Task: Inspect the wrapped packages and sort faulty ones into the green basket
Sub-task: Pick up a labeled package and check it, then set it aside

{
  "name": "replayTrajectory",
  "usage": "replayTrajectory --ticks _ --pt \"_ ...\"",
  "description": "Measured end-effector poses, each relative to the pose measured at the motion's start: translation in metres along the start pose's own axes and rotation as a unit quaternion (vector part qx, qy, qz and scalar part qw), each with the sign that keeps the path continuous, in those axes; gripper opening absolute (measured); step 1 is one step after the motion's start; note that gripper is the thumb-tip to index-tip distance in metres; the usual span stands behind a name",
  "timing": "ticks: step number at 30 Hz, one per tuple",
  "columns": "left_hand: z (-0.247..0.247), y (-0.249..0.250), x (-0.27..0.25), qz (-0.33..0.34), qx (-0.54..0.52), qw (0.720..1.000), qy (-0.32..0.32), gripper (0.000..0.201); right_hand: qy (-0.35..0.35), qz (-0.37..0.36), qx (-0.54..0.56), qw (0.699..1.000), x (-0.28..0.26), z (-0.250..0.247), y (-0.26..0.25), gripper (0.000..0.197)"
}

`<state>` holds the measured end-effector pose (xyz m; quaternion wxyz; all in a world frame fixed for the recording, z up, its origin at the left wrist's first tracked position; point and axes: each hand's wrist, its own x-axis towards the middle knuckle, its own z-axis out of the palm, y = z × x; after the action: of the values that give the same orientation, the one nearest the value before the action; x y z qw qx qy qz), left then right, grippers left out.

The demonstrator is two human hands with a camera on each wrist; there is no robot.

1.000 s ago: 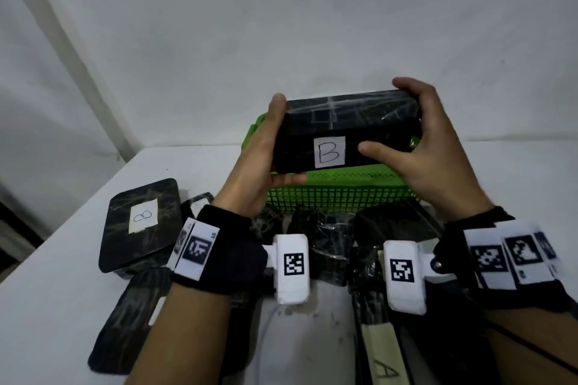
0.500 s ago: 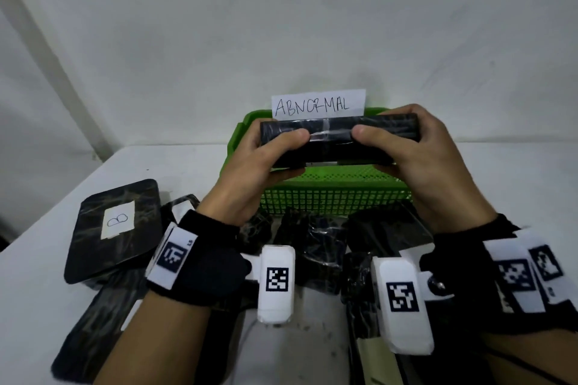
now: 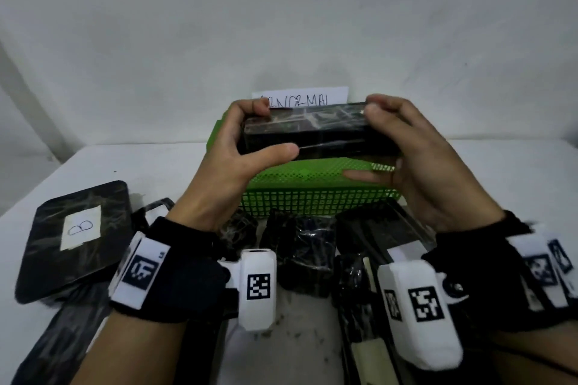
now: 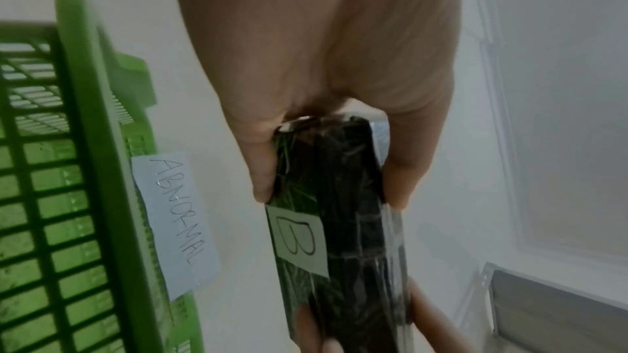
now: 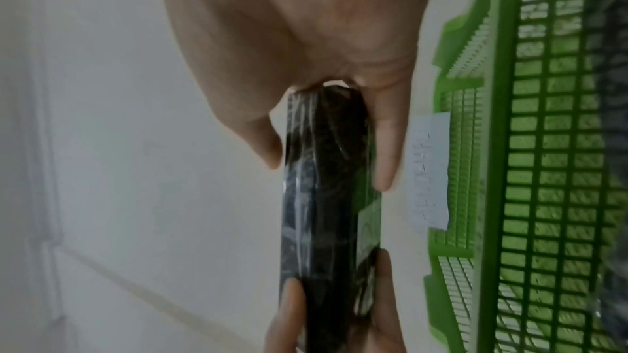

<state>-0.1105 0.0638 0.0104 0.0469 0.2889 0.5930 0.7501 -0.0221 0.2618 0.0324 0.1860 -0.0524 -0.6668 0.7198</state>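
Hands, the left hand (image 3: 250,147) and right hand (image 3: 403,141) each clamping one end of the black wrapped package (image 3: 316,131) held above the green basket (image 3: 312,194), should turn it slowly, checking every face before releasing.

White table (image 3: 162,172), green basket (image 3: 312,197), black wrapped packages (image 3: 75,237)
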Motion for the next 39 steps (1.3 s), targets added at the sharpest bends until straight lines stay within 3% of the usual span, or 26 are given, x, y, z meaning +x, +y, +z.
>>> replayTrajectory --ticks 4,6,8,10,12,14,20,26,30,35,39 --pt "0.001 0.002 0.005 -0.04 -0.069 0.997 0.023 0.073 -0.002 -0.054 0.022 0.998 -0.003 -0.004 -0.002 0.081" --pt "-0.001 0.001 0.004 -0.086 -0.01 0.996 0.032 0.088 -0.023 -0.089 -0.04 0.995 -0.005 -0.006 -0.001 0.107" --pt "-0.001 0.001 0.0 -0.118 0.041 0.992 0.008 0.078 -0.035 -0.107 -0.117 0.987 -0.009 -0.005 -0.002 0.123" --pt "0.001 -0.002 -0.002 -0.1 0.064 0.993 -0.001 0.067 -0.04 -0.1 -0.143 0.984 -0.014 -0.003 -0.006 0.105" --pt "0.002 -0.003 -0.004 -0.072 0.065 0.995 0.022 0.072 -0.034 -0.073 -0.127 0.989 -0.014 -0.004 -0.007 0.074" --pt "0.005 -0.002 -0.004 -0.045 0.059 0.996 0.039 0.075 -0.015 -0.066 -0.127 0.99 -0.01 -0.011 -0.007 0.06" --pt "0.008 -0.003 -0.004 -0.043 0.081 0.993 0.07 0.062 -0.009 -0.065 -0.173 0.983 -0.007 -0.01 0.005 0.063" --pt "0.003 -0.007 -0.003 -0.05 0.129 0.987 0.077 0.065 0.035 -0.085 -0.171 0.981 0.002 -0.004 0.016 0.052" --pt "0.007 -0.006 -0.003 -0.027 0.157 0.984 0.081 0.053 0.02 -0.089 -0.154 0.984 0.004 -0.01 0.016 0.054" --pt "0.007 -0.001 -0.006 0.021 0.191 0.976 0.103 0.07 0.01 -0.098 -0.128 0.987 0.008 -0.011 0.019 0.069" --pt "0.004 -0.004 -0.004 0.027 0.199 0.975 0.095 0.066 -0.015 -0.064 -0.103 0.992 0.01 -0.009 0.024 0.071"
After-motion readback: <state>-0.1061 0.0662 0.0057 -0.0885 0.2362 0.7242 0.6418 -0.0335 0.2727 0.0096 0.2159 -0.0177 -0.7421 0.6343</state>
